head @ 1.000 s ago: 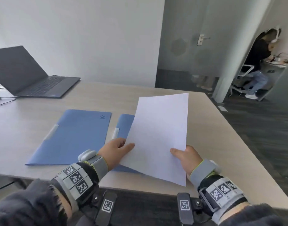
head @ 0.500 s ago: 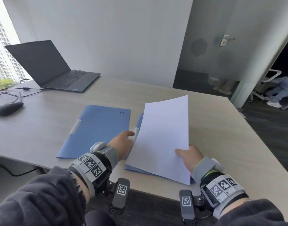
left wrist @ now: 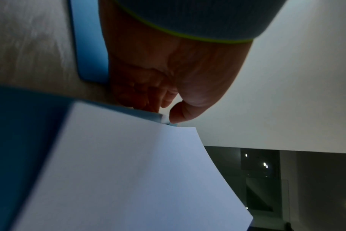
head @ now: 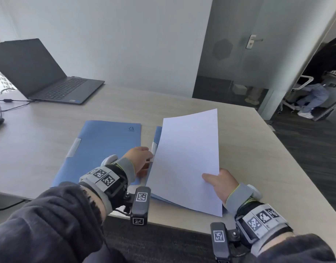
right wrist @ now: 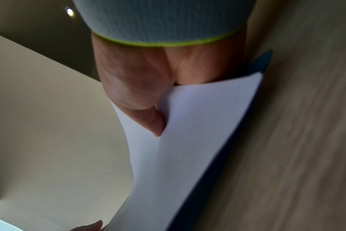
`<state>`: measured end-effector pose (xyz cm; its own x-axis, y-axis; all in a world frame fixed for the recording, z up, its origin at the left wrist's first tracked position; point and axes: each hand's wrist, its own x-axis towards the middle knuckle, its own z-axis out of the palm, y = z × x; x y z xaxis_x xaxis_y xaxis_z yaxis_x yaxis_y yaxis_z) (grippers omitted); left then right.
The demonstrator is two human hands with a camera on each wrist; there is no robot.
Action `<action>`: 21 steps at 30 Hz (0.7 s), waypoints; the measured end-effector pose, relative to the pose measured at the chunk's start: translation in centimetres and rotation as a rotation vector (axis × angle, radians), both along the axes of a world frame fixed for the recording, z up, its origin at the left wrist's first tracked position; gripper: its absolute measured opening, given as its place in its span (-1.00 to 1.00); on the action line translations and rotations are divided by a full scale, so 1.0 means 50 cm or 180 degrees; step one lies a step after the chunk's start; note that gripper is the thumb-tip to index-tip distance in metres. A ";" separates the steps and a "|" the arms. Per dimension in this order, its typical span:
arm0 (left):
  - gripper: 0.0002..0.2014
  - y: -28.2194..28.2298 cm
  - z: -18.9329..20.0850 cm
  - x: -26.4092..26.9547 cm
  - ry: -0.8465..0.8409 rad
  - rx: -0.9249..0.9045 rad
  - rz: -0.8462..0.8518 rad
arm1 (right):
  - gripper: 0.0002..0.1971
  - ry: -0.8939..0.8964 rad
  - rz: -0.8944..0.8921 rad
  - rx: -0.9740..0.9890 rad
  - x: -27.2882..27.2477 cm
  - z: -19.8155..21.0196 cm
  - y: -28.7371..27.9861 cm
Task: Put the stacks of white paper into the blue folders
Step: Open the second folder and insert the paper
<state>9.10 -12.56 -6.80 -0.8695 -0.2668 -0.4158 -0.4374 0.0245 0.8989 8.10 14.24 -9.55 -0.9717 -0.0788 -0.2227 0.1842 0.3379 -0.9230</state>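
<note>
Two blue folders lie on the big table [head: 249, 149]. One closed folder [head: 104, 149] sits on the left. The other folder [head: 158, 134] hides under the white paper [head: 188, 158]. The right hand [head: 221, 185] pinches the paper's right edge, thumb on top. The left hand [head: 138, 160] curls its fingers at that folder's white clip [head: 154, 147]; I cannot tell if it grips

A raised sheaf of white paper [head: 190, 160] is blocking the space between the two hands, while bare desk [head: 258, 158] is lying open beyond the right hand [head: 221, 184]; a closed blue folder [head: 104, 149] (lying flat) is sitting under and ahead of the left hand [head: 138, 158].
</note>
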 end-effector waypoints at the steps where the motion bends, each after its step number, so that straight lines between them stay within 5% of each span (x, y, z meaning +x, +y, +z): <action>1: -0.55 0.003 -0.002 0.000 -0.0017 -0.0080 -0.0111 | -0.87 0.0002 0.0015 -0.0029 0.000 0.001 0.000; 9: -0.34 -0.015 -0.020 0.002 0.0151 -0.0507 -0.0438 | -0.89 -0.0034 0.0102 -0.0142 0.003 0.006 0.005; 15: -0.44 -0.027 -0.018 0.006 0.0105 -0.0157 -0.0324 | -0.84 -0.0060 0.0153 -0.0211 0.003 0.004 0.010; 21: -0.52 -0.050 0.003 0.000 0.0075 -0.0392 -0.0005 | -0.85 -0.0109 0.0182 -0.0269 0.003 0.003 0.012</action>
<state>9.10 -15.08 -6.64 -0.8790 -0.3132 -0.3595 -0.4161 0.1359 0.8991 8.27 14.82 -9.41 -0.9570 -0.1538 -0.2459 0.1987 0.2698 -0.9422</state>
